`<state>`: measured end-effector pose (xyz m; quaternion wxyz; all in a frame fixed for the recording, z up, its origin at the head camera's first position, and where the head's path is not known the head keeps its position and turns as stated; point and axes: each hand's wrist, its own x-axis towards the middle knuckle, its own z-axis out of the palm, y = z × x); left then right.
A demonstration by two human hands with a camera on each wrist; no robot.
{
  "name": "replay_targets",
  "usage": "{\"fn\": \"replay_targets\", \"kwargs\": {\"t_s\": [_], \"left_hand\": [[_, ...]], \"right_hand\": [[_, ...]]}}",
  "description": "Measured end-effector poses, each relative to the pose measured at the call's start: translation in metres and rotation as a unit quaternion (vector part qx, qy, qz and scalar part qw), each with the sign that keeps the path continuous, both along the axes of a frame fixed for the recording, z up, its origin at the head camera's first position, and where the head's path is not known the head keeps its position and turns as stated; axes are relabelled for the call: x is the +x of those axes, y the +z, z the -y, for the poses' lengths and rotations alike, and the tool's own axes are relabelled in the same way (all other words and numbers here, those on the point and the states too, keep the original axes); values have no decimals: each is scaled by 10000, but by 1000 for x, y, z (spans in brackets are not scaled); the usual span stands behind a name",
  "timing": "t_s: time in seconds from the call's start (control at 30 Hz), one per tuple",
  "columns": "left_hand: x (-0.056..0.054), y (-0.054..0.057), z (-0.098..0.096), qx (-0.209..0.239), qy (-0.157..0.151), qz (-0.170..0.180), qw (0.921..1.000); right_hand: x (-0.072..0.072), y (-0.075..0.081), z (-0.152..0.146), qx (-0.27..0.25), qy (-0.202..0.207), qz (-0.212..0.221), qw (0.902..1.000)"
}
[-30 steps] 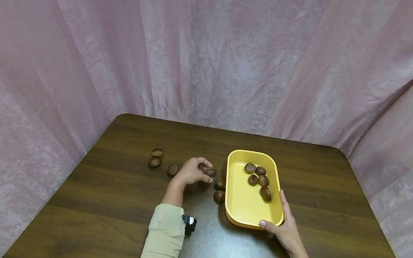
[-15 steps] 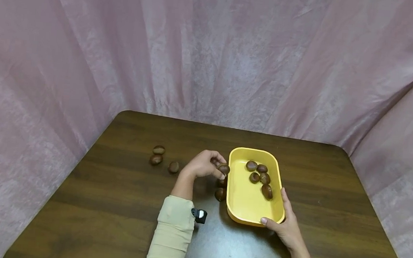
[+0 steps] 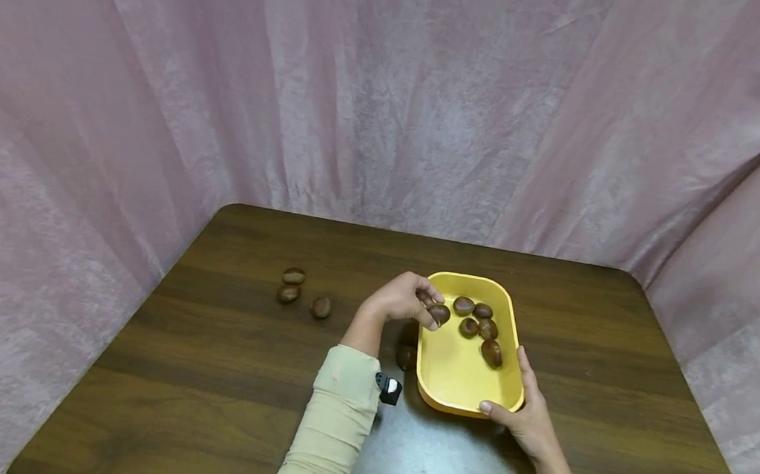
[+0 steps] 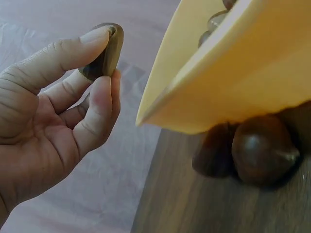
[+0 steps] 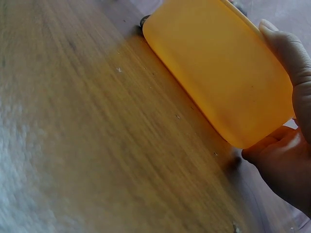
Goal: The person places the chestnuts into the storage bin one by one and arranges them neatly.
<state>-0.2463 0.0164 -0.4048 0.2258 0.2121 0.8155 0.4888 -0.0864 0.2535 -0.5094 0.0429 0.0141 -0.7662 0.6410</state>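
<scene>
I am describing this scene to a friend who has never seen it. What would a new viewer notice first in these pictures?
First, the bright yellow tray on the dark wooden table, with four chestnuts inside near its far end. The left hand pinches one chestnut over the tray's left rim, while the right hand holds the near right corner. Three loose chestnuts lie at the left, before the pink curtain.

No lettering, label, brand mark or number can be read anywhere: the yellow tray (image 3: 452,380), chestnuts, wooden table (image 3: 208,372) and pink curtain (image 3: 391,96) are all unmarked.
</scene>
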Motion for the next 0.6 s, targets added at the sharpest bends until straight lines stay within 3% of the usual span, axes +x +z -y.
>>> {"fn": "replay_targets", "kwargs": {"t_s": [0.17,0.47,0.6], "left_hand": [[-4,2,-13,-358,-243,-148,9990],[-9,-3,-38,-755,-449,79,9961],[-12,-6,-49,-1009,-539,-1,9934]], "right_hand": [[0,0,2,10,18,-21,10000],[1,2,2,67,20,64,10000],[1,4,2,166,-14,82,9998]]}}
